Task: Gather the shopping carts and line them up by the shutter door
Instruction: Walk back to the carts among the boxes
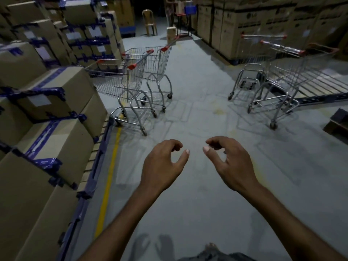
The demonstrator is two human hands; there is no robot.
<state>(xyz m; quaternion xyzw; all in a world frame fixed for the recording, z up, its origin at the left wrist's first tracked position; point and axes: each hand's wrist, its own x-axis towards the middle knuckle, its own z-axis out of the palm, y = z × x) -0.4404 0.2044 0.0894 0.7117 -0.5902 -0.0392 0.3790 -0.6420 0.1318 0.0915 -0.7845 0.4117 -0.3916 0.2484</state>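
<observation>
Both hands, left hand [162, 164] & right hand [228, 164], loose & empty; I'd grab nearest cart [120, 81] by its red-capped handle [139, 60], prob light, rolls easy.

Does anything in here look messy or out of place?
Yes. The left pair of carts sits skewed beside the stacked boxes. The right pair of carts stands across the aisle by a pallet, angled differently, so nothing forms one line. A small carton also stands alone far down the aisle.
</observation>
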